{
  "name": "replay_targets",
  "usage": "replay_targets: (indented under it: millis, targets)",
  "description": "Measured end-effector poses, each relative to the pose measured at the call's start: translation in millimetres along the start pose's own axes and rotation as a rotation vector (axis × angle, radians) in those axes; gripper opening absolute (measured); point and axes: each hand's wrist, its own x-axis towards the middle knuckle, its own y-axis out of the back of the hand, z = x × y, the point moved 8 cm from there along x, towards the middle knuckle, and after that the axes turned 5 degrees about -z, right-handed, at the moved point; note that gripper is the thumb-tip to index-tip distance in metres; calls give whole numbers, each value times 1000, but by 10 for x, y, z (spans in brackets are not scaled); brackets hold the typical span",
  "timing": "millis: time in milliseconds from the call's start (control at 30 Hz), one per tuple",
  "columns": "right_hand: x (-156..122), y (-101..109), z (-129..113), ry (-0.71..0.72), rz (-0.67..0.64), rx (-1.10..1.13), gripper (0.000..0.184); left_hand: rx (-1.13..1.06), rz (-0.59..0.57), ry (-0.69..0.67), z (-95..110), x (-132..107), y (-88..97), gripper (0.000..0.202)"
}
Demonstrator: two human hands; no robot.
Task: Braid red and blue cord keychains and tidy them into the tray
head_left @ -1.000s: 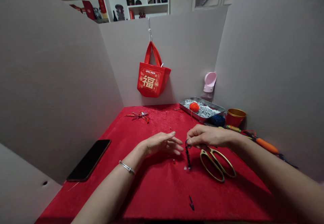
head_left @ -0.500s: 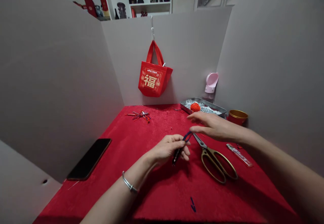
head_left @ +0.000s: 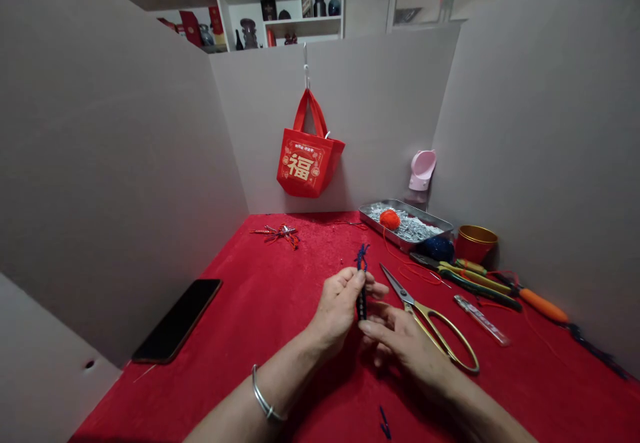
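Note:
My left hand (head_left: pixel 340 311) is shut on a dark blue braided cord (head_left: pixel 361 289), which stands upright out of my fingers with a frayed tip on top. My right hand (head_left: pixel 400 339) lies just below and to the right, its fingers apart and reaching to the cord's lower part. Whether they touch it is hard to tell. Gold-handled scissors (head_left: pixel 430 323) lie open-bladed on the red cloth, partly under my right hand. A short blue cord scrap (head_left: pixel 385 423) lies near the front edge.
Red cloth (head_left: pixel 225 363) covers the table. At the back stand a metal tray (head_left: pixel 406 223) of silver pieces with a red yarn ball, a blue yarn ball (head_left: pixel 437 249) and a gold-rimmed cup (head_left: pixel 475 243). Orange-handled tools (head_left: pixel 530 301) lie right; a phone (head_left: pixel 177 321) lies left.
My left hand has risen and turned the cord upright. My right hand has come down from above the scissors to beside the cord. The view has shifted, showing more tools at right.

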Motion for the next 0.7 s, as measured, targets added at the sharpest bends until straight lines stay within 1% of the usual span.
replay_targets:
  millis: [33,133,233,367,500,567,700]
  targets:
    - [-9,-4,26,21,23,-34,34,29,0,9,8,-6,-22,31]
    - [-75,2,77,74,101,-176,39,91,7,11,52,-10,-70,29]
    - [-149,-2,92,77,133,-290,39,131,7,4,73,20,-93,28]
    - [-194,-10,82,71,136,-364,39,156,2,-22,72,78,-106,28]
    - [-207,1,95,99,140,-389,38,131,-17,-3,34,108,-148,28]
    - [-215,5,122,96,129,-400,38,122,-21,4,27,114,-168,27]
    - [-226,-4,180,68,96,-396,38,109,-20,-28,62,129,-191,24]
